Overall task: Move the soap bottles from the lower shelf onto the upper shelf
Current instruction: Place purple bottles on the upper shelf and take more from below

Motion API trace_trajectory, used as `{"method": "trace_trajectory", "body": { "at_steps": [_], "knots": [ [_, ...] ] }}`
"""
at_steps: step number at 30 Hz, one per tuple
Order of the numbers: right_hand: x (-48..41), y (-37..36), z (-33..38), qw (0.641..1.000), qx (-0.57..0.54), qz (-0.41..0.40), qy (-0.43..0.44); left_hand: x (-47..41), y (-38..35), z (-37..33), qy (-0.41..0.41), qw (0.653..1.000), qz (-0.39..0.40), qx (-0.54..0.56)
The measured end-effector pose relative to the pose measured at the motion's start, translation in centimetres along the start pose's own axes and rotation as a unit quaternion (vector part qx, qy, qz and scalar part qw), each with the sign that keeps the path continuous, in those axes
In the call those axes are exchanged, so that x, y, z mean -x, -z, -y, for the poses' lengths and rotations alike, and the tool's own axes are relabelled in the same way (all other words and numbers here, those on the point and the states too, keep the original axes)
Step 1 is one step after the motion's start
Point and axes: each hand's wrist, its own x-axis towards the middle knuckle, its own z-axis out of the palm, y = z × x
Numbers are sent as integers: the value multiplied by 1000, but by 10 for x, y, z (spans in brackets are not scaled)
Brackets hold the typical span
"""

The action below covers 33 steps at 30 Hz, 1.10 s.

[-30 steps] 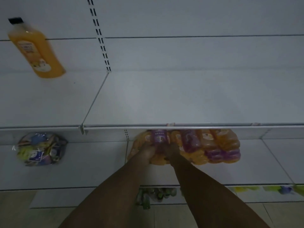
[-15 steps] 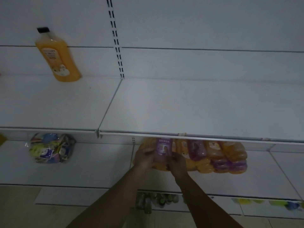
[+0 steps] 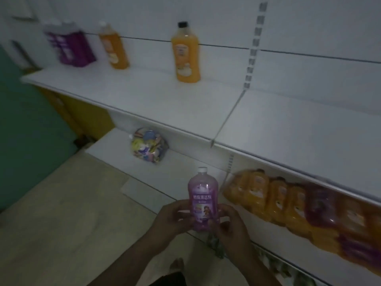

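The far upper shelf [image 3: 144, 96] carried an orange bottle [image 3: 186, 52]. Soap bottles [image 3: 276, 201] lay on the lower shelf [image 3: 179, 162] at right. Nearer, clear of both shelves, you held the purple bottle [image 3: 203, 195] upright, your left hand [image 3: 171, 219] and right hand [image 3: 233, 226] curled round its lower half.

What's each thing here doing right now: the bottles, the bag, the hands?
purple bottle, upright, capped, held by both hands
left hand, grips the purple bottle
right hand, grips the purple bottle
black-capped orange bottle, upright on upper shelf
bottle row, on lower shelf, untouched
bag, on lower shelf
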Motion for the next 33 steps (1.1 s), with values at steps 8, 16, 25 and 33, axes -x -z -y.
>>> {"method": "trace_trajectory", "body": {
  "at_steps": [8, 16, 25, 33],
  "knots": [
    [-18, -117, 87, 982, 1, 157, 103, 72, 109, -42, -96, 978, -183, 12],
    [-47, -254, 200, 959, -22, 230, 165, 96, 241, -106, -196, 934, -297, -21],
    [-83, -414, 284, 952, -17, 196, 235, 90, 408, -163, -256, 916, -301, -72],
    [-134, -500, 339, 951, 14, 175, 256, 46, 512, -203, -281, 900, -313, -113]
  ]
}}
